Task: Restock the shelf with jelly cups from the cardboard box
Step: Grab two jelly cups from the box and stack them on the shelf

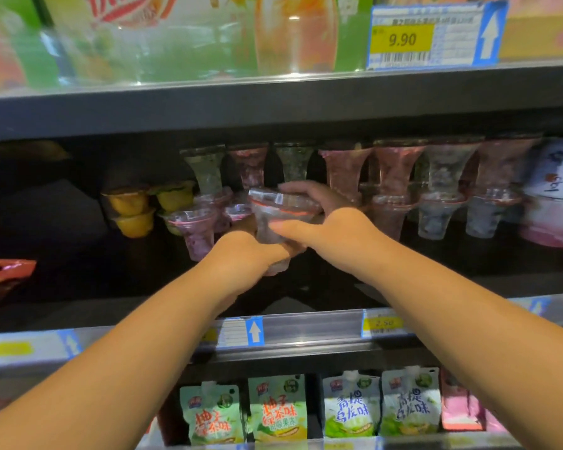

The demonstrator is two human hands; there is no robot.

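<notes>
A: Head view: where is the jelly cup (281,219)?

B: Held above the shelf (309,328), just in front of the stocked row (397,190). The left hand (251,254) wraps its narrow base; the right hand (332,222) clasps the lidded rim.

A: How will it handle?

B: Light, I'd judge — thin, slick plastic, easily dented. Grip rim and base, not the wall.

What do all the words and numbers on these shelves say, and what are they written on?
"9.90" on the yellow price tag on the upper shelf edge; its small print is too blurred to read.
"2.50", blurry, on the lower price tag.
"柚子绿茶味" on the orange-lettered pouches.
"青提乌龙味" on the blue-lettered pouches.
Any print on the jelly cup is too blurred to read.
</notes>
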